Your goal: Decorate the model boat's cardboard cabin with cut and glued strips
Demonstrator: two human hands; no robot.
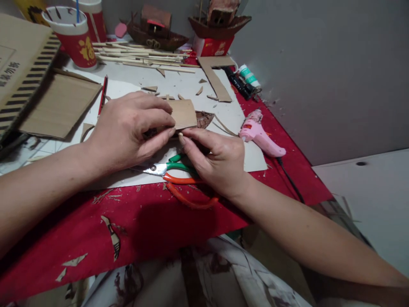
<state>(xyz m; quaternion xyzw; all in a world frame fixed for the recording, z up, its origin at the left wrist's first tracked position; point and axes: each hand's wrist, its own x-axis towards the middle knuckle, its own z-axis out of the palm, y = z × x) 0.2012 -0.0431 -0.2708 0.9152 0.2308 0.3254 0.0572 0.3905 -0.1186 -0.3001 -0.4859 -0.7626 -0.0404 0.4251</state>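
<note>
My left hand [128,128] is closed on a small cardboard model piece [185,115], thumb and fingers pinching its tan flat panel over a darker brown hull part. My right hand [217,160] is closed too, its thumb and fingertips pressing the lower edge of the same piece from the right. Both hands hover just above a white sheet [252,160] on the red tablecloth [153,226]. Directly under my hands lie scissors with green handles [166,168] and an orange-handled tool [188,198].
A pink glue gun [258,134] lies to the right with its cord trailing off. Wooden sticks [143,57], red paper cups [75,36], two brown model boats [156,32], cardboard sheets [60,106], a cardboard strip [215,79] and glue tubes [246,81] crowd the back. Scraps litter the cloth.
</note>
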